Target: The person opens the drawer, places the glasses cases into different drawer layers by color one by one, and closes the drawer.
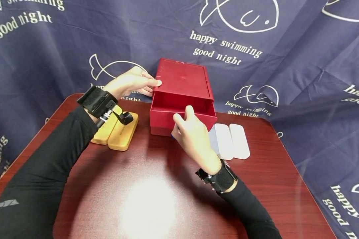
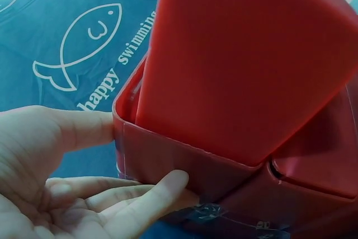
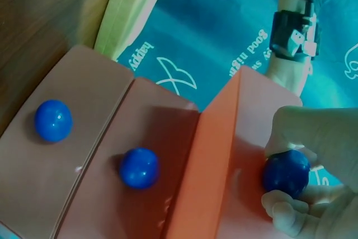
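A red plastic drawer cabinet point(image 1: 182, 78) stands at the back of the table. Its top drawer point(image 1: 164, 113) is pulled partly out, and a dark gap shows behind the drawer's front. My right hand point(image 1: 194, 136) pinches the round blue knob point(image 3: 286, 173) on that drawer's front between thumb and fingers. Below it, in the right wrist view, two more drawer fronts each carry a blue knob point(image 3: 139, 168) and lie flush. With my left hand point(image 1: 133, 83) I hold the cabinet's left side near the front, thumb at the top edge and fingers along the side wall.
Yellow oblong cases point(image 1: 123, 132) lie side by side left of the cabinet. White oblong cases point(image 1: 240, 141) lie to its right, close by my right hand. A dark blue printed curtain point(image 1: 251, 83) hangs right behind the table point(image 1: 107, 186).
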Demonstrator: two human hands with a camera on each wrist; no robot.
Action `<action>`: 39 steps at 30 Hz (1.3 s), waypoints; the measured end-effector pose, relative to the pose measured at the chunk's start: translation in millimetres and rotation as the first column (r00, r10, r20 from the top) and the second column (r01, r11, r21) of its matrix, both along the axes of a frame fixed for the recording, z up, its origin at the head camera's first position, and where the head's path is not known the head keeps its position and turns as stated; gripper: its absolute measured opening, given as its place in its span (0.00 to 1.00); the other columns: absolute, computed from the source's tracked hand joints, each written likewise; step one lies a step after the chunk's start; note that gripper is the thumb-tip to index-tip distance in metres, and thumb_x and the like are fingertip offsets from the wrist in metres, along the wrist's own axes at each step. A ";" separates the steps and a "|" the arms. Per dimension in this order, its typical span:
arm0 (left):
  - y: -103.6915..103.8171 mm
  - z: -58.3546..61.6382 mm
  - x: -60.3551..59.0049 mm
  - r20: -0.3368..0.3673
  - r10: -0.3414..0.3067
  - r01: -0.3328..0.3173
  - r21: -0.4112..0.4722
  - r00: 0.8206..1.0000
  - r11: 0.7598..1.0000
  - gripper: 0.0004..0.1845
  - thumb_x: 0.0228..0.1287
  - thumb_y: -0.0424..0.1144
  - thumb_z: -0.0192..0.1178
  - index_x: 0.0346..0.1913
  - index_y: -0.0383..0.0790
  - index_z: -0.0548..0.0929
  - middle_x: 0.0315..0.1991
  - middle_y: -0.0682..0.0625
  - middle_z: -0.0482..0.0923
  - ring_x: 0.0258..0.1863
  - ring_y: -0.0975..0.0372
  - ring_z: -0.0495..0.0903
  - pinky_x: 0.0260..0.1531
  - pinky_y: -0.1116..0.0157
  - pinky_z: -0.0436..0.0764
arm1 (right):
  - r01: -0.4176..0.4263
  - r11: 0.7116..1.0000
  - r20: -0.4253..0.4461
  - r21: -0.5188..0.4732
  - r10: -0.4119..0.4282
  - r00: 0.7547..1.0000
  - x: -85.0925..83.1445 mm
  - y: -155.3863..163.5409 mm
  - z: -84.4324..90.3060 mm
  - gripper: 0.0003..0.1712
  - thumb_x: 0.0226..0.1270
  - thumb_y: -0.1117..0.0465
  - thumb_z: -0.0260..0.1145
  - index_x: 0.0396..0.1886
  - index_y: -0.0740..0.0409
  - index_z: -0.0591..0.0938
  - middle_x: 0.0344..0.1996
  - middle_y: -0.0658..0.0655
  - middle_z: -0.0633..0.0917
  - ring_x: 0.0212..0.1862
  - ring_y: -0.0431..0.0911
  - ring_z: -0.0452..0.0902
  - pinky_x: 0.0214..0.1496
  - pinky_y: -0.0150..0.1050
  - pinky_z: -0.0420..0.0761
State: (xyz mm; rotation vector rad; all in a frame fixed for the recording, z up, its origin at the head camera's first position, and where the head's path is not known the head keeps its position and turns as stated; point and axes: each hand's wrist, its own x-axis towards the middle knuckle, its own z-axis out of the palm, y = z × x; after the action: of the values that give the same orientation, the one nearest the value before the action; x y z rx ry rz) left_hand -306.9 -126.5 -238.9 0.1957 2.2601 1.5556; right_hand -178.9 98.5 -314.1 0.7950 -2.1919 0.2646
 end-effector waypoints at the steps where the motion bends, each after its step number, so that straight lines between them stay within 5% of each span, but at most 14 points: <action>1: 0.2 0.4 0.0 -0.004 -0.004 0.004 -0.003 1.000 1.000 0.27 0.71 0.40 0.62 0.67 0.27 0.75 0.34 0.57 0.86 0.44 0.62 0.85 0.64 0.57 0.78 | 0.005 1.000 -0.003 0.001 -0.005 1.000 1.4 0.2 0.3 0.10 0.59 0.72 0.64 0.31 0.58 0.71 0.31 0.60 0.69 0.18 0.47 0.68 0.12 0.37 0.68; 13: -1.1 0.5 0.8 -0.036 0.021 -0.021 -0.017 0.999 1.000 0.28 0.71 0.41 0.64 0.66 0.26 0.75 0.34 0.56 0.85 0.40 0.63 0.86 0.55 0.62 0.83 | -0.021 1.000 -0.062 0.013 0.021 0.998 24.0 6.3 -0.2 0.13 0.56 0.70 0.68 0.30 0.57 0.70 0.30 0.59 0.70 0.19 0.46 0.68 0.13 0.34 0.67; 39: -2.5 -6.1 1.3 -0.062 0.037 -0.039 -0.023 0.997 0.999 0.30 0.70 0.46 0.65 0.66 0.29 0.77 0.45 0.49 0.86 0.41 0.63 0.87 0.56 0.61 0.82 | -0.040 0.998 -0.053 0.041 0.042 0.998 60.3 14.5 -4.9 0.16 0.54 0.64 0.79 0.30 0.56 0.76 0.31 0.58 0.73 0.23 0.45 0.72 0.16 0.34 0.78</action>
State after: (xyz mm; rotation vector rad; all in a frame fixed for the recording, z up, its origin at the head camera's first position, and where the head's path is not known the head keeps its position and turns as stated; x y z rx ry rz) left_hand -305.6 -129.0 -245.0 0.1972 2.3419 1.5601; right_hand -118.6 113.1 -319.0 0.8603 -2.1382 0.2177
